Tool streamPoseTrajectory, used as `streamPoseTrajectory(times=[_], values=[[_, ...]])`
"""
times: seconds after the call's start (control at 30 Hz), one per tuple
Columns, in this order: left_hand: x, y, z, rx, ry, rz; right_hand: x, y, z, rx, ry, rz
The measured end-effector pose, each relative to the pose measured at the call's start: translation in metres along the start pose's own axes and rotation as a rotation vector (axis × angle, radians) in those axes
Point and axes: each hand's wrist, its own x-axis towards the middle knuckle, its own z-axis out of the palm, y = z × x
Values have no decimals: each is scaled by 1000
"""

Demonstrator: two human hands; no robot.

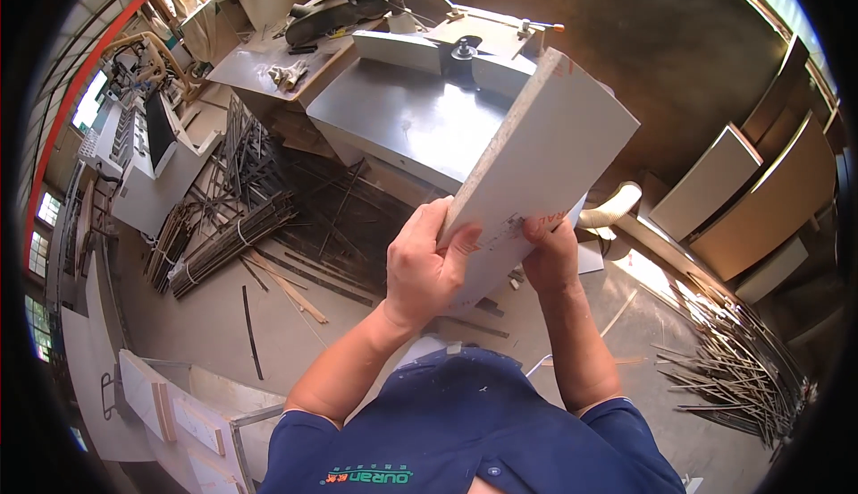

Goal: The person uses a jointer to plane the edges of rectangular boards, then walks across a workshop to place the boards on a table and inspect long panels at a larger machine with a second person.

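A white board (561, 136) with a rough chipboard edge is held up at a slant in front of me. My left hand (424, 266) is closed round its lower left edge, thumb on the white face. My right hand (551, 253) grips it lower on the right, thumb over the printed marks. Behind the board is a machine with a shiny steel top (375, 109), a white fence and a cutter spindle (464, 50), partly hidden by the board.
A side table (232, 69) with gloves (286, 76) stands back left. Bundled dark strips (223, 244) and scattered offcuts lie on the floor. Panels (697, 190) lean at right, near a hose (612, 208) and a strip pile (733, 378). A cart (188, 422) is at lower left.
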Motion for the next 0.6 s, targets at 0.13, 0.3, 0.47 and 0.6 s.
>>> streamPoseTrajectory(times=[0.13,0.3,0.47,0.6], values=[[-2,20,13,142,-7,209,-12,15,-16,158,-10,-43],[3,40,19,171,-68,375,-19,19,-24,204,-112,-131],[18,67,33,155,-112,502,-29,14,-15,36,100,-118],[31,92,61,152,-150,544,-35,9,-4,67,105,-128]])
